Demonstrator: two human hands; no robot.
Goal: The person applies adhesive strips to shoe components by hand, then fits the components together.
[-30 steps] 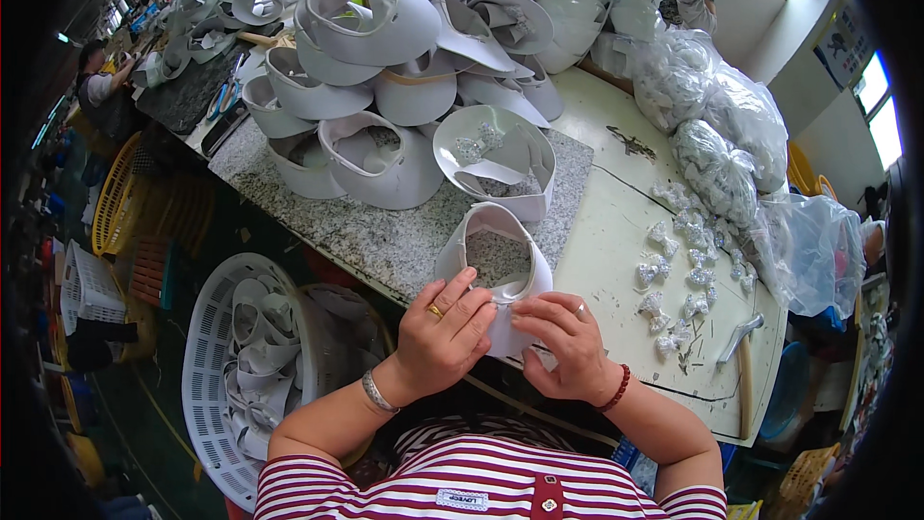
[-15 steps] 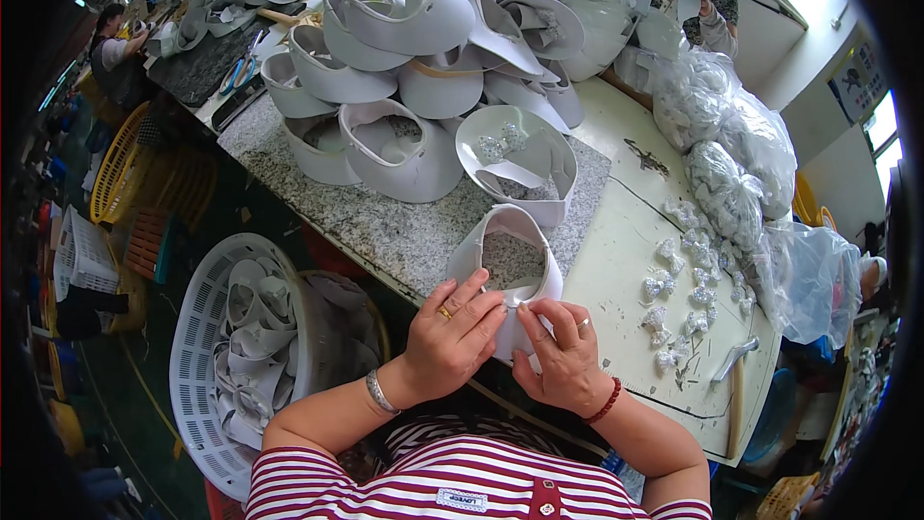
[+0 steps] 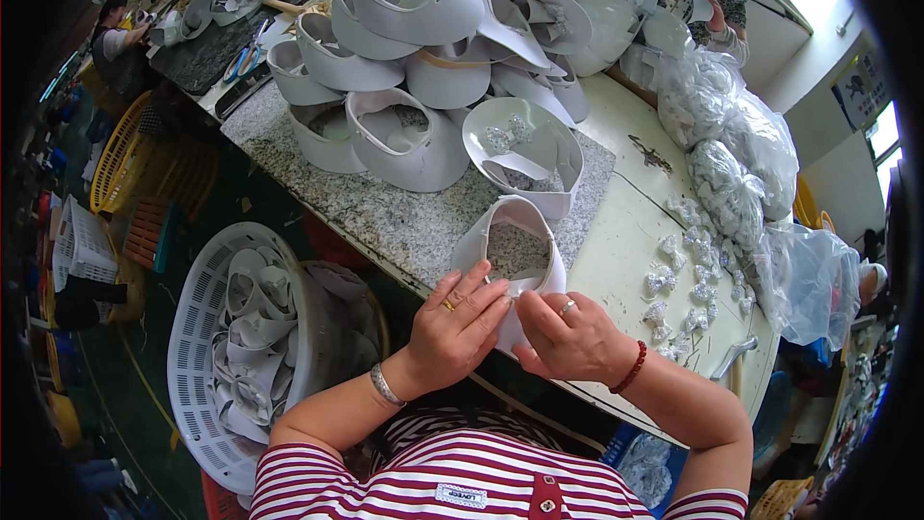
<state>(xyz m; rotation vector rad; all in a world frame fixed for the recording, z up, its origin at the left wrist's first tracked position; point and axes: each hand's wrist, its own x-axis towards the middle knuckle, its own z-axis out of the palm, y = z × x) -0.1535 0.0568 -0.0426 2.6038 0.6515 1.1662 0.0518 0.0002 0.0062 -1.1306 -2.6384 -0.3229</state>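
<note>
The left hand (image 3: 457,320) and right hand (image 3: 570,335) hold the visor (image 3: 470,248) at its near side. It looks light, springy; grip its rim.

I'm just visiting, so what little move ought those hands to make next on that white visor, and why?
Probably a gentle press with the right hand while the left hand steadies the white visor: the right is bunched at its near side, and the left lies against it, close by.

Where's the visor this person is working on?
In the head view, the white visor is just below and right of centre, held by the left hand and right hand, with another visor, a sparkly bow on it, just beyond.
</note>
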